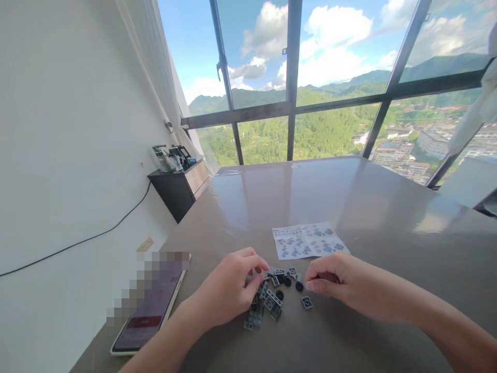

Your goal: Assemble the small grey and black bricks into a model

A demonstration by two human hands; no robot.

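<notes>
A small pile of grey toy building bricks (272, 296) lies on the table between my hands. My left hand (232, 284) rests at the pile's left edge, its thumb and index finger apart and nothing visible between them. Just right of the pile is my right hand (341, 280), with curled fingers and the thumb drawn in; whatever is in its grip is hidden. Several small black wheels (299, 286) lie among the bricks. A square grey brick (306, 303) sits by itself below the right fingertips. Some bricks are partly covered by the left fingers.
Behind the pile lies a printed instruction sheet (310, 240). A phone (149, 311), partly pixelated, is at the table's left edge. A dark cabinet (171, 194) with a glass pot and kettle stands beyond the table (295, 194), near the windows.
</notes>
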